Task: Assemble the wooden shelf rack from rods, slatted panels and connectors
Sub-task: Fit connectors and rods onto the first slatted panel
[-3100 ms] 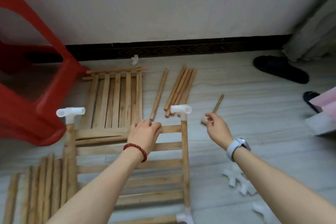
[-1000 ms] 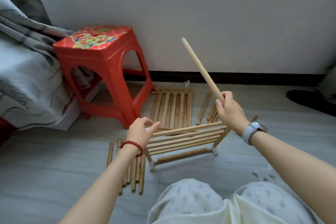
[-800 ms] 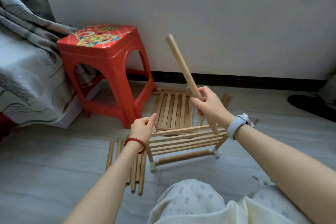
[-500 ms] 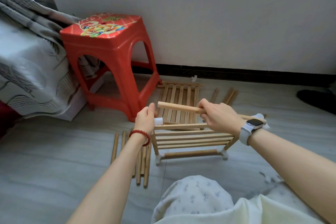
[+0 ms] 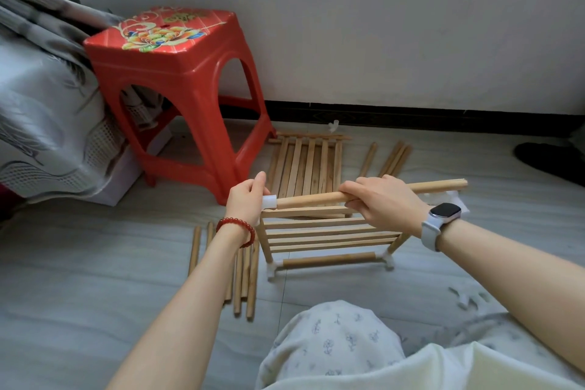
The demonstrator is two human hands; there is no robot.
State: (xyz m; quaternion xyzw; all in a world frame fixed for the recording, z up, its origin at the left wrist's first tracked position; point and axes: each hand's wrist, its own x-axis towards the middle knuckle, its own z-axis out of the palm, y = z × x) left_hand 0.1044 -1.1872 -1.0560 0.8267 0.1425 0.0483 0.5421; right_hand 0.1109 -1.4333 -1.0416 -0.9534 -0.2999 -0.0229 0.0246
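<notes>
A slatted panel [image 5: 329,236] stands on edge on the floor in front of my knees, framed by rods with white connectors at its lower corners. My left hand [image 5: 246,203] grips the white connector [image 5: 269,202] at its top left corner. My right hand [image 5: 383,201] grips a wooden rod [image 5: 310,199] held level along the top edge. The rod's left end sits at the left connector. Its right end reaches past another white connector [image 5: 456,199] at the top right.
A red plastic stool [image 5: 177,89] stands to the left near the wall. A second slatted panel [image 5: 305,165] and loose rods [image 5: 392,158] lie flat behind. Several more rods [image 5: 243,275] lie at the left. Small white connectors [image 5: 465,298] lie at the right. A dark slipper [image 5: 547,161] is far right.
My right hand swung the rod down from upright to level across the panel's top. The rod's left end has come to the connector that my left hand holds.
</notes>
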